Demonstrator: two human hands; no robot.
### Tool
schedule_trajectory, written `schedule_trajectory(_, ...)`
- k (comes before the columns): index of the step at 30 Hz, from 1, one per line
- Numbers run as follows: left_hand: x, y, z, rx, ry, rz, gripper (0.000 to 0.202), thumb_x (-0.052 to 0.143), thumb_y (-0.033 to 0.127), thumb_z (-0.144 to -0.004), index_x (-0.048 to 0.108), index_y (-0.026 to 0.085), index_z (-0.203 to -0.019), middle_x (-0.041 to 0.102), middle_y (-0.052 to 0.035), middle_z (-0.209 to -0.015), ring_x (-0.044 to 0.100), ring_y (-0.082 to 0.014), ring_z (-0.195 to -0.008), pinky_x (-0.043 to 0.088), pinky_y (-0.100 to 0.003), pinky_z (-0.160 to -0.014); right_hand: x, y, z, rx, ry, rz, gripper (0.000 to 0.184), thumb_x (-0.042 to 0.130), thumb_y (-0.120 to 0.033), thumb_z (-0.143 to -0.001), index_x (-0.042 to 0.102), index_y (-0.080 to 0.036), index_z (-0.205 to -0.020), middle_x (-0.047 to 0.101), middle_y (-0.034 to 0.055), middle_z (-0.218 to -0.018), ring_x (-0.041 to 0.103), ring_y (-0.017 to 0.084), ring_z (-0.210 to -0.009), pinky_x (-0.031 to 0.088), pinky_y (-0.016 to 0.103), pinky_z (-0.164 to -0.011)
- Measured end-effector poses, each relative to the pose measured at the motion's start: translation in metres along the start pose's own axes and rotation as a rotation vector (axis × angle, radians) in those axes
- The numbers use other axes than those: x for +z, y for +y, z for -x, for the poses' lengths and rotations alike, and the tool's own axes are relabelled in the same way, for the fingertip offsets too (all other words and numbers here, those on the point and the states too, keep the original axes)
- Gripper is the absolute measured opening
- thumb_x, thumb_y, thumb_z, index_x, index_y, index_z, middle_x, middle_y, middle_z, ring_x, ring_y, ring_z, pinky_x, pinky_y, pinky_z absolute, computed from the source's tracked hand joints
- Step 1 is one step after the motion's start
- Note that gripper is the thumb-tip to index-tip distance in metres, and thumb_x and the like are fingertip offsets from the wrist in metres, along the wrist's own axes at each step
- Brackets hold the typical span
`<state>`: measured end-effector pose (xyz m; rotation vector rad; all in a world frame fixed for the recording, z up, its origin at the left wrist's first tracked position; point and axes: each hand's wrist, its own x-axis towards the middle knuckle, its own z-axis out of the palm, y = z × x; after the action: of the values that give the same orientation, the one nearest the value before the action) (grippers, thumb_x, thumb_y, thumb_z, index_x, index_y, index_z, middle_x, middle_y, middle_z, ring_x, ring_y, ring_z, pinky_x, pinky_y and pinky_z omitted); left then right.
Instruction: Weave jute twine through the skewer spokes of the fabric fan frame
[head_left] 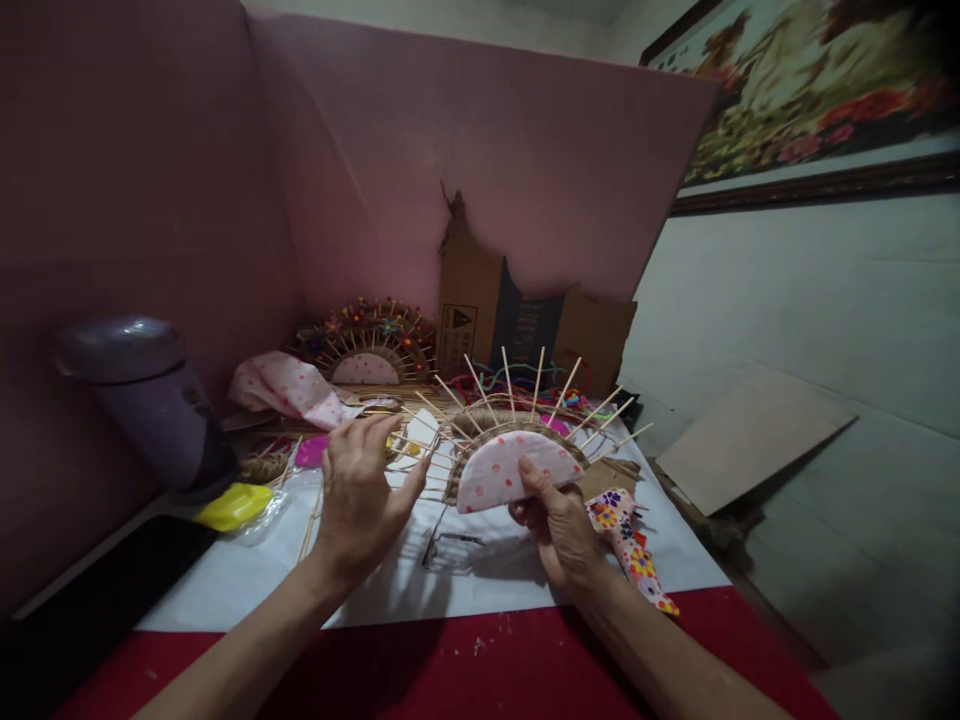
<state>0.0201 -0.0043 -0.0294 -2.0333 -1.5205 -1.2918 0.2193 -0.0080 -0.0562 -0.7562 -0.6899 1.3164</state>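
My right hand (559, 520) grips a half-round craft piece (510, 470) by its lower right part, thumb on the front. Its middle is pale pink cloth with red spots, edged with brown twine, and thin wooden sticks fan out around the curve. My left hand (367, 490) is raised beside the left sticks, fingers apart and holding nothing. Whether its fingertips touch the sticks I cannot tell. Just right of my right hand lies a flower-patterned glue gun (630, 545). A similar half-round piece (366, 368), decorated with small coloured flowers, stands at the back.
Spotted cloth (285, 388) lies at the back left, near a purple lidded bottle (154, 410). A yellow packet (236, 507) and a black flat object (120, 590) are at left. Torn cardboard (480, 290) leans against the pink panel (375, 130). Coloured strands (517, 377) lie before it.
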Motion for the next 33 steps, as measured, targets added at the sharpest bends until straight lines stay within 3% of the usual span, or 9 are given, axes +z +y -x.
schedule_trajectory(3, 0.0, 0.006, 0.002, 0.017, -0.038, -0.029, 0.039, 0.06, 0.029, -0.075, 0.051, 0.018, -0.111, 0.055, -0.0107, -0.112, 0.043, -0.0287, -0.107, 0.035, -0.046, -0.093, -0.001, 0.002, 0.001, -0.033, -0.022, 0.035, 0.025, 0.076, -0.029, -0.065, 0.056, -0.015, -0.07, 0.051, -0.0054, -0.056, 0.042, 0.005, -0.044, 0.034, 0.017, -0.037)
schedule_trajectory(8, -0.004, 0.011, 0.002, -0.002, -0.005, -0.063, 0.014, 0.058, 0.026, -0.076, 0.056, 0.017, -0.086, 0.057, -0.0108, -0.101, 0.044, -0.0288, -0.103, 0.037, -0.045, -0.087, 0.0, 0.004, 0.005, -0.114, -0.072, 0.081, 0.024, 0.075, -0.028, -0.066, 0.055, -0.015, -0.068, 0.045, -0.0069, -0.052, 0.039, 0.005, -0.043, 0.032, 0.018, -0.037)
schedule_trajectory(12, -0.005, 0.012, 0.002, 0.004, -0.008, -0.117, 0.005, 0.058, 0.022, -0.076, 0.06, 0.018, -0.075, 0.057, -0.0111, -0.1, 0.042, -0.0305, -0.104, 0.037, -0.046, -0.085, 0.0, 0.004, 0.006, -0.122, -0.075, 0.077, 0.025, 0.075, -0.028, -0.066, 0.054, -0.015, -0.066, 0.045, -0.007, -0.052, 0.04, 0.005, -0.042, 0.032, 0.018, -0.037)
schedule_trajectory(19, -0.008, 0.012, 0.002, 0.004, -0.006, -0.116, 0.005, 0.059, 0.019, -0.074, 0.064, 0.019, -0.073, 0.058, -0.0099, -0.1, 0.041, -0.0311, -0.104, 0.036, -0.047, -0.086, 0.002, 0.003, 0.005, -0.072, -0.033, 0.053, 0.026, 0.077, -0.029, -0.063, 0.056, -0.015, -0.07, 0.048, -0.0064, -0.054, 0.041, 0.006, -0.043, 0.033, 0.017, -0.037)
schedule_trajectory(26, -0.011, 0.001, -0.004, -0.052, 0.094, 0.015, 0.006, 0.056, 0.02, -0.078, 0.061, 0.018, -0.076, 0.059, -0.0073, -0.088, 0.045, -0.0257, -0.095, 0.037, -0.045, -0.087, 0.002, -0.001, 0.003, -0.064, 0.022, -0.015, 0.026, 0.078, -0.027, -0.062, 0.057, -0.015, -0.072, 0.05, -0.0064, -0.055, 0.041, 0.005, -0.043, 0.033, 0.017, -0.036)
schedule_trajectory(33, -0.008, 0.014, 0.002, 0.005, -0.085, -0.059, 0.007, 0.059, 0.025, -0.075, 0.062, 0.019, -0.077, 0.056, -0.0085, -0.092, 0.042, -0.0283, -0.096, 0.036, -0.046, -0.083, 0.002, -0.003, 0.002, -0.079, 0.049, -0.035, 0.026, 0.079, -0.027, -0.061, 0.057, -0.016, -0.072, 0.051, -0.0059, -0.057, 0.042, 0.005, -0.044, 0.034, 0.017, -0.037)
